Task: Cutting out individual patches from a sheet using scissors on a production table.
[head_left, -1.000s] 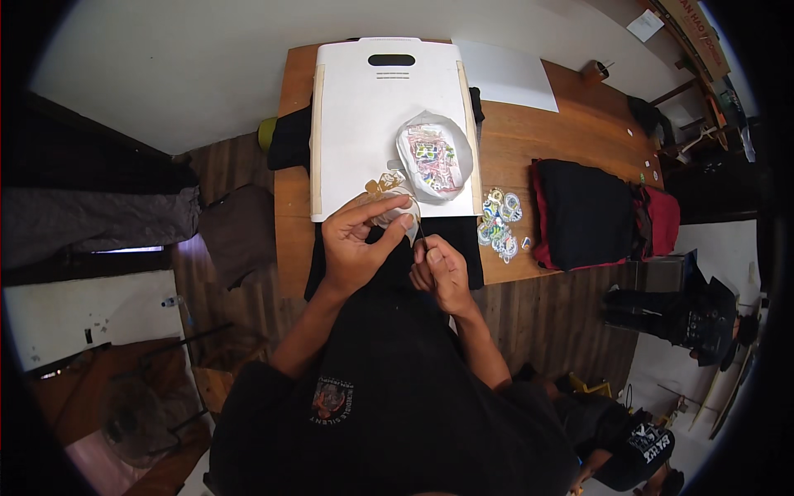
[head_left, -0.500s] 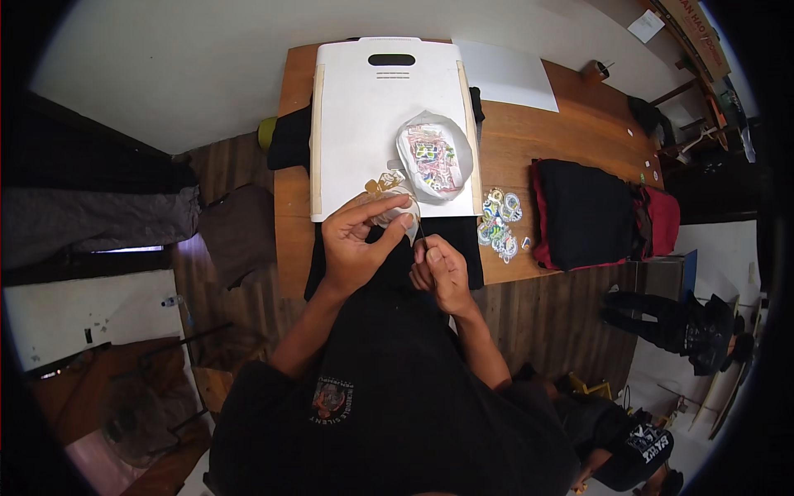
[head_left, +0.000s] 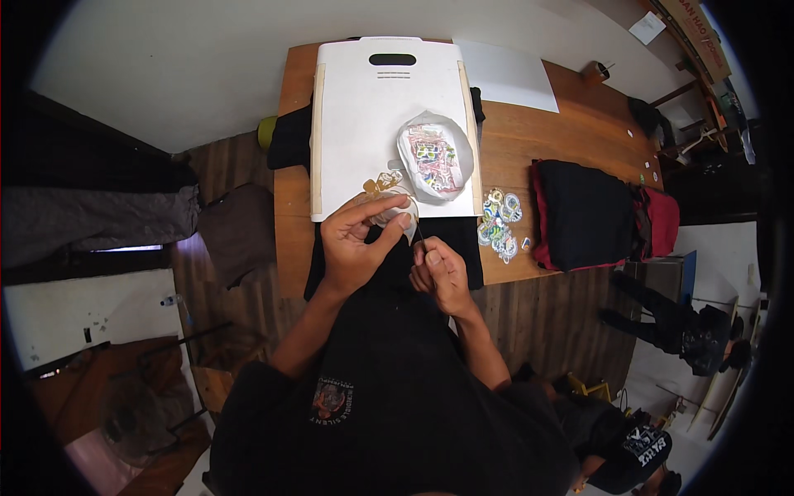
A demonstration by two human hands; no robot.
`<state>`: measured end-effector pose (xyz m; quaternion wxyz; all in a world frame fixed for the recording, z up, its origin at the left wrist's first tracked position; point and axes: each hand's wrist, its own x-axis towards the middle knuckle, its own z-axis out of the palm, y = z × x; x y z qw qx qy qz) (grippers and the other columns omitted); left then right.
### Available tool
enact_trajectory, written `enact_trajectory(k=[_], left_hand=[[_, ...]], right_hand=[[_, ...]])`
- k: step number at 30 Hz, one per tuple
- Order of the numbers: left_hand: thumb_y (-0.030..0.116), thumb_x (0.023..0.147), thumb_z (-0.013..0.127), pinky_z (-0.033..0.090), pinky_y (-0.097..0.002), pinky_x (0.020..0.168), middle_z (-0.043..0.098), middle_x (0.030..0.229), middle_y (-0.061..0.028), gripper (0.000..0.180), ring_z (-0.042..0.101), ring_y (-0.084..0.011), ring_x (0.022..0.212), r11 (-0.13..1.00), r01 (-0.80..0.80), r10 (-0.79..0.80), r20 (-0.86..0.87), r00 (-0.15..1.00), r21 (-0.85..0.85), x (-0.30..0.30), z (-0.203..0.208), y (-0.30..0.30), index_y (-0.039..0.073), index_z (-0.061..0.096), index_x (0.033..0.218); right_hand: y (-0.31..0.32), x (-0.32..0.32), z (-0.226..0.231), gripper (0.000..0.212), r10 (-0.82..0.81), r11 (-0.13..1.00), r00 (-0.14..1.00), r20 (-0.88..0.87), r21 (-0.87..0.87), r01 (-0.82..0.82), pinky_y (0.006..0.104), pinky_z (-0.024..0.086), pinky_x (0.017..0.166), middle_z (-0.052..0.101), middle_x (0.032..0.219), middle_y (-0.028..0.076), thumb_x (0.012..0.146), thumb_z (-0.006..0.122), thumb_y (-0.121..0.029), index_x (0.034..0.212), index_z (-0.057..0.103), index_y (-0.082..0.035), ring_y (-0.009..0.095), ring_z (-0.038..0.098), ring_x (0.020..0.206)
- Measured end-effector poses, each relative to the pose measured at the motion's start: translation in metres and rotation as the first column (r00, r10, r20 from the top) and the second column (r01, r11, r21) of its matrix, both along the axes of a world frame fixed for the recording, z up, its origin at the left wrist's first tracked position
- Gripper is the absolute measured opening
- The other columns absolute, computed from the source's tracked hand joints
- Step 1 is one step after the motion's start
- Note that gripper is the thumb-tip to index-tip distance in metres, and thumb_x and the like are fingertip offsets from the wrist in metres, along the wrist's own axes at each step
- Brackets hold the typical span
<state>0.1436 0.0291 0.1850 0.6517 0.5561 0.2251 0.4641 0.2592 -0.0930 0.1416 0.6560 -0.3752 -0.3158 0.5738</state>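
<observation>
My left hand (head_left: 354, 245) pinches a whitish, translucent piece (head_left: 398, 217) between thumb and fingers, just over the near edge of a white board (head_left: 356, 124). Close on its right, my right hand (head_left: 440, 269) is closed around a thin dark tool (head_left: 418, 236), whose tip meets the piece's right edge; its exact kind is too small to make out. Beyond my hands, a white, open-topped bag (head_left: 465, 165) on the board holds colourful printed cut-outs or scraps. Several gold and white bits (head_left: 385, 180) lie beside my left fingers. Black cloth (head_left: 451, 231) shows beneath the board's near edge.
Several round printed pieces (head_left: 500, 223) lie in a pile on the wooden table (head_left: 517, 136), right of the board. Farther right are folded black and red garments (head_left: 579, 215). A white sheet (head_left: 504, 74) lies at the back. Two other people are at the lower right.
My hands hold almost the same position, with the piece and tool still in them. The person at the far right has shifted slightly.
</observation>
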Motion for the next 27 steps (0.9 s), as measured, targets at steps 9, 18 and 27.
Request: enact_trajectory(k=[9, 18, 27], left_hand=[[-0.011, 0.082, 0.068, 0.054, -0.0258, 0.084, 0.067, 0.106, -0.0157, 0.028, 0.066, -0.0169, 0.096, 1.0, -0.017, 0.017, 0.006, 1.0, -0.02, -0.001, 0.002, -0.002, -0.008, 0.066, 0.11], [-0.013, 0.082, 0.067, 0.055, -0.0265, 0.085, 0.065, 0.108, -0.0162, 0.029, 0.066, -0.0186, 0.098, 0.998, -0.015, 0.017, -0.036, 0.999, 0.054, -0.001, 0.004, -0.004, -0.008, 0.065, 0.111], [-0.013, 0.081, 0.068, 0.054, -0.0261, 0.085, 0.066, 0.107, -0.0164, 0.029, 0.065, -0.0184, 0.098, 0.996, -0.018, 0.022, -0.045, 0.999, 0.085, 0.001, 0.004, -0.004, -0.008, 0.066, 0.11]], right_hand=[[0.001, -0.002, 0.002, 0.033, -0.038, 0.999, 0.997, -0.063, 0.018, 0.04, 0.0227, 0.024, 0.045, 0.03, 0.055, -0.005, 0.105, 0.04, -0.034, 0.1, 0.047, -0.003, 0.005, 0.025, 0.043], [0.01, -0.005, 0.007, 0.038, -0.046, 0.998, 0.999, -0.017, 0.037, 0.046, 0.0241, 0.024, 0.043, 0.03, 0.053, -0.003, 0.104, 0.037, -0.041, 0.097, 0.045, -0.005, 0.006, 0.024, 0.04], [0.012, -0.006, 0.008, 0.037, -0.052, 0.998, 0.999, -0.008, 0.036, 0.052, 0.0243, 0.023, 0.043, 0.03, 0.053, -0.003, 0.104, 0.036, -0.041, 0.096, 0.046, -0.006, 0.007, 0.024, 0.04]])
